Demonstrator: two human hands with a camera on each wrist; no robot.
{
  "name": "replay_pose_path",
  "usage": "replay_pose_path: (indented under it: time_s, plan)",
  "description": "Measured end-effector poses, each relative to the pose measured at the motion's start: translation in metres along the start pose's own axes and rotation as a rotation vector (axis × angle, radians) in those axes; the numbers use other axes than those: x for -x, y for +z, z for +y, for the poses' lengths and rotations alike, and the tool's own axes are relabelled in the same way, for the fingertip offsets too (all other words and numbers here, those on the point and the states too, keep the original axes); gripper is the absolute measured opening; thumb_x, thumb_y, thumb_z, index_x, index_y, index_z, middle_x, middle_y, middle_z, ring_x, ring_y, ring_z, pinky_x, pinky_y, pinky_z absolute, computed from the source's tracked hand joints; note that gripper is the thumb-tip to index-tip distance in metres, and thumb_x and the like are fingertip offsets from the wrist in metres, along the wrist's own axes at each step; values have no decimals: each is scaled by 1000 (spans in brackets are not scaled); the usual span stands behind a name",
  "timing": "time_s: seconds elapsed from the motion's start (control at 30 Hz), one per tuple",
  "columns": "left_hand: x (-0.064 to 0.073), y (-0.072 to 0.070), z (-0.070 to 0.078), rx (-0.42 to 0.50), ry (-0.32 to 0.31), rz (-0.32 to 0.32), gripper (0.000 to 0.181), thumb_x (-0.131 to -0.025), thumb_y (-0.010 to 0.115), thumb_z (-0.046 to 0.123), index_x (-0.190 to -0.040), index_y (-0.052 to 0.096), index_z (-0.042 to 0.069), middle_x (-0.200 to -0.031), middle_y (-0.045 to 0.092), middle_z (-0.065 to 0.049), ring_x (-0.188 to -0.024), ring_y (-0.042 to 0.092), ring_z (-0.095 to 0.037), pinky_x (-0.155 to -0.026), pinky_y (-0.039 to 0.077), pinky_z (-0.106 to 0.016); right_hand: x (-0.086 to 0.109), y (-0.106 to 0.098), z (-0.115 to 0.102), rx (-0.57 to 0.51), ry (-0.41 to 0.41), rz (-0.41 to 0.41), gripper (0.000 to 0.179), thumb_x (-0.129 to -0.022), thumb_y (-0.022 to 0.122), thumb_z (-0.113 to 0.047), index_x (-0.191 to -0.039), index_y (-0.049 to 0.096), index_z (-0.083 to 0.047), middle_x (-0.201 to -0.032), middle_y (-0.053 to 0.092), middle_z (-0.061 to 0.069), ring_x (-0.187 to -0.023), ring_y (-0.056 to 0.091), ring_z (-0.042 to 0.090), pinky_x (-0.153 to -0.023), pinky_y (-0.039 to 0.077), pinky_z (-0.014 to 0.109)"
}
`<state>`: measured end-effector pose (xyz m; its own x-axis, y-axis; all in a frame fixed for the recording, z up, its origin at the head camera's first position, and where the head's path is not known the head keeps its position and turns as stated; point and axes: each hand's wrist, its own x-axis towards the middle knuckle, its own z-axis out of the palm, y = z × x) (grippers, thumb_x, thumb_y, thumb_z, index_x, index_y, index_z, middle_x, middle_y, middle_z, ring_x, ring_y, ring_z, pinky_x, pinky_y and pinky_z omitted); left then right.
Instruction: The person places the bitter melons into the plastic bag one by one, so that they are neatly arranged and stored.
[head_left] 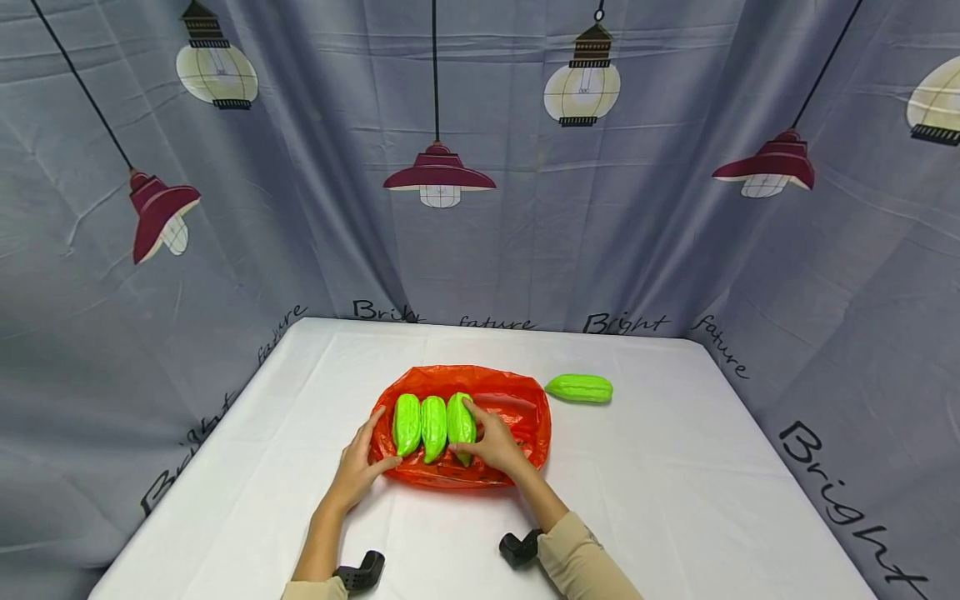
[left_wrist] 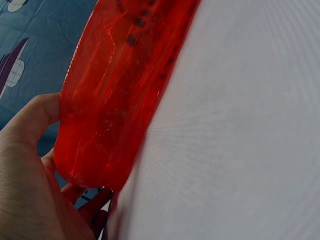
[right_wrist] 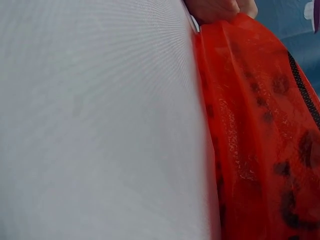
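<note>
A red plastic bag (head_left: 502,383) lies spread on the table, its rim folded out into an oval. Three bright green ribbed gourds stand side by side in it: a left gourd (head_left: 407,423), a middle gourd (head_left: 433,427) and a right gourd (head_left: 461,417). My right hand (head_left: 495,442) grips the right gourd between thumb and fingers; in the right wrist view the bag's wall hides the gourd. At the bag's left end my left hand (head_left: 358,471) holds the rim, thumb at the near side and fingers at the far side. The left wrist view shows this hand curved round the red wall.
Another green gourd (head_left: 580,388) lies on its side just right of the bag. A white cloth covers the table (head_left: 675,483). Behind it hangs a grey-blue curtain (head_left: 480,258) printed with lamps. Each wrist wears a black camera mount (head_left: 363,572).
</note>
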<state>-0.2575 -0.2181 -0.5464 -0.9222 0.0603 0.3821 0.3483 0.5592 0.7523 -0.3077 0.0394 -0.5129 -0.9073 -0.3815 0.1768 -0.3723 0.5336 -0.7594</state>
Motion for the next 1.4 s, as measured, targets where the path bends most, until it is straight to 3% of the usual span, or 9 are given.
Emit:
replay_pose_path:
  time_s: [0.23, 0.47, 0.53, 0.77, 1.2, 1.4]
  plan:
    - [0, 0, 0, -5, 1, 1, 85, -74, 71, 32, -146, 28, 17, -143, 36, -13, -127, 35, -39, -96, 25, -63, 0, 3, 2, 22, -13, 6, 85, -71, 79, -28, -141, 37, -4, -110, 58, 16, -84, 48, 21, -76, 40, 34]
    - [0, 1, -1, 5, 21, 9, 84, -74, 71, 31, -145, 29, 16, -142, 38, -14, -126, 36, -39, -96, 26, -63, 2, 4, 0, 14, 26, 8, 85, -71, 79, -30, -142, 37, -7, -121, 51, 22, -98, 48, 29, -88, 41, 45]
    - [0, 1, -2, 3, 22, 9, 84, -74, 71, 30, -146, 29, 16, -142, 38, -14, -126, 36, -39, -96, 26, -63, 1, 4, 0, 13, 29, 1, 85, -72, 78, -30, -142, 37, -8, -121, 51, 22, -97, 48, 29, -86, 41, 43]
    - [0, 2, -2, 3, 17, 9, 84, -74, 72, 31, -145, 30, 16, -142, 37, -13, -126, 36, -39, -96, 26, -63, 0, 5, 3, 2, 13, -11, 86, -72, 78, -29, -142, 35, -6, -89, 47, 8, -69, 45, 16, -58, 41, 23]
    - [0, 2, -2, 2, 30, 15, 83, -74, 72, 31, -145, 31, 15, -141, 39, -14, -126, 37, -38, -95, 26, -63, 1, 4, 1, 23, 35, 3, 88, -71, 78, -32, -143, 33, -7, -93, 50, 9, -75, 44, 19, -63, 40, 27]
    - [0, 1, -1, 2, 19, 12, 83, -74, 71, 30, -145, 30, 16, -141, 39, -14, -126, 37, -39, -96, 26, -63, 2, 2, 0, 0, 19, 24, 87, -71, 79, -27, -143, 34, -6, -105, 50, 15, -72, 49, 21, -59, 42, 25]
